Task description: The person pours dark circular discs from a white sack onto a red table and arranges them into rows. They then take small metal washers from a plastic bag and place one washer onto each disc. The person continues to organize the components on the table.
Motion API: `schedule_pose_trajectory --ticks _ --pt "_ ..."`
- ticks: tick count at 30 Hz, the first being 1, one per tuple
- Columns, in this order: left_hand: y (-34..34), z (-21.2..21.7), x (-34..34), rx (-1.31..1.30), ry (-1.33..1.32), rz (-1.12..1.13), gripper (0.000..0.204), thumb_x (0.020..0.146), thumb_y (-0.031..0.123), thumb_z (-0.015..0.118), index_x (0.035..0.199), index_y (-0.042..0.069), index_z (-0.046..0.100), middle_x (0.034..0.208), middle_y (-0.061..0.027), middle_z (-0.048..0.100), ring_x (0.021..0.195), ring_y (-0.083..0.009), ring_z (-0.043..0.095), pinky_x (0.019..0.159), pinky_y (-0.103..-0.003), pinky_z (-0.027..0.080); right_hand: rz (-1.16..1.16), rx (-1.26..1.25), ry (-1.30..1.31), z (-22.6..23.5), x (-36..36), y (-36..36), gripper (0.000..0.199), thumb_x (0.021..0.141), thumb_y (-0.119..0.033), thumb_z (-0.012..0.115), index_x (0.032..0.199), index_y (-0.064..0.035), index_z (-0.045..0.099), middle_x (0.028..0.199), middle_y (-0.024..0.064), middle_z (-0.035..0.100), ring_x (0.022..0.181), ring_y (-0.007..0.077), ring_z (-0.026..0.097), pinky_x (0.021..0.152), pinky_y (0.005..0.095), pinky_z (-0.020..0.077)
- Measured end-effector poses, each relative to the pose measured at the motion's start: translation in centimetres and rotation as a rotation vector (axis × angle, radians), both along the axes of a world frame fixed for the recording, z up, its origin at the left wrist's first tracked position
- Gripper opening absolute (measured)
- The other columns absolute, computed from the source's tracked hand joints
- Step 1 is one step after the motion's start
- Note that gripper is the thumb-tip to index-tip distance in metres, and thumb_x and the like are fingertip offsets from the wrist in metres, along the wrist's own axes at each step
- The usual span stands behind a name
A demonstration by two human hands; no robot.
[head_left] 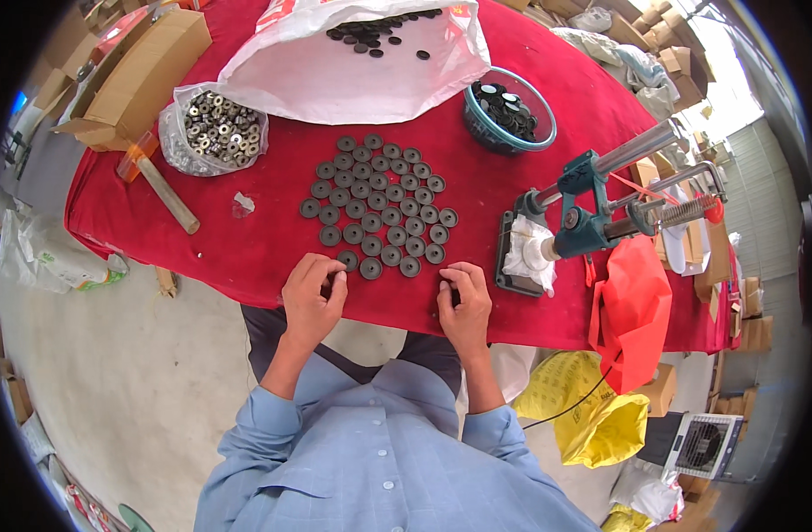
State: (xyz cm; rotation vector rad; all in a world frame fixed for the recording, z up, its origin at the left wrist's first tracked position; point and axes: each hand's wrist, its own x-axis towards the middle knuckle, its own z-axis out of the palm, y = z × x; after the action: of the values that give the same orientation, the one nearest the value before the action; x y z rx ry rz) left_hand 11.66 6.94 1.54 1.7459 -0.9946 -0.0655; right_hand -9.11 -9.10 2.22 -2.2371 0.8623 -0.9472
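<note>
The discs (375, 206) are dark grey, round and flat, each with a small raised hub at its centre. They lie in close rows on the red cloth (273, 239), forming a rough patch in front of the person, with the nearest row just ahead of the fingers. The left hand (313, 297) rests at the table's near edge, fingers curled around one disc beside the patch's lower left corner. The right hand (465, 301) sits at the near edge too, fingers bent inward; whether it pinches a disc cannot be told.

Bare cloth lies between the hands and to either side of the patch. Left of the patch sit a clear bag of small metal rings (215, 129), a pale rod (168, 195) and a cardboard box (135, 75). Behind is a white sack (335, 75) with more discs spilling from it, and a blue bowl (510, 111) of dark parts. A teal hand press (592, 213) stands at the right, near the right hand, with a red bag (632, 310) hanging off the edge.
</note>
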Motion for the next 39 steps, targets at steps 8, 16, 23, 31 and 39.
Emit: schedule_pose_trajectory --ticks 8,16,23,31,39 --pt "0.0 1.3 1.4 -0.002 0.111 -0.002 0.010 0.092 -0.002 0.071 0.101 0.001 0.072 0.095 -0.0054 0.066 0.069 -0.0113 0.059 0.060 -0.028 0.047 -0.006 -0.002 -0.004 -0.6 -0.3 -0.2 0.020 0.089 0.006 0.070 0.108 0.0011 0.070 0.114 0.0167 0.067 0.097 0.0323 0.071 0.083 0.0395 0.0593" --pt "-9.6 4.0 11.0 0.199 -0.392 -0.187 0.053 0.101 0.023 0.069 0.148 0.002 0.058 0.154 -0.0204 0.054 0.142 -0.0401 0.051 0.119 -0.050 0.041 0.002 0.004 -0.007 -0.4 -0.5 -0.5 0.018 0.092 0.006 0.069 0.109 0.0002 0.072 0.114 0.0153 0.067 0.093 0.0281 0.073 0.081 0.0370 0.0607" --pt "-18.2 1.8 14.5 0.626 -0.511 -0.440 0.066 0.110 0.035 0.053 0.167 0.006 0.036 0.175 -0.0188 0.030 0.164 -0.0353 0.025 0.133 -0.052 0.024 0.011 0.073 -0.054 0.3 -0.4 -0.3 0.020 0.086 0.003 0.073 0.106 0.0001 0.072 0.111 0.0149 0.068 0.102 0.0347 0.070 0.088 0.0432 0.0576" --pt "-17.6 2.5 13.3 0.602 -0.547 -0.482 0.065 0.109 0.034 0.054 0.168 0.009 0.037 0.177 -0.0144 0.030 0.165 -0.0322 0.025 0.133 -0.054 0.021 0.033 0.076 -0.057 0.6 -0.9 -0.9 0.018 0.086 0.002 0.074 0.104 -0.0008 0.073 0.109 0.0140 0.069 0.102 0.0339 0.070 0.087 0.0427 0.0572" --pt "-18.0 2.6 10.5 0.604 -0.712 -0.606 0.077 0.104 0.041 0.063 0.169 0.010 0.034 0.178 -0.0134 0.029 0.164 -0.0332 0.026 0.132 -0.058 0.021 0.035 0.072 -0.089 0.0 -0.5 -0.8 0.017 0.085 0.000 0.075 0.102 -0.0021 0.073 0.109 0.0132 0.070 0.102 0.0340 0.069 0.089 0.0443 0.0554"
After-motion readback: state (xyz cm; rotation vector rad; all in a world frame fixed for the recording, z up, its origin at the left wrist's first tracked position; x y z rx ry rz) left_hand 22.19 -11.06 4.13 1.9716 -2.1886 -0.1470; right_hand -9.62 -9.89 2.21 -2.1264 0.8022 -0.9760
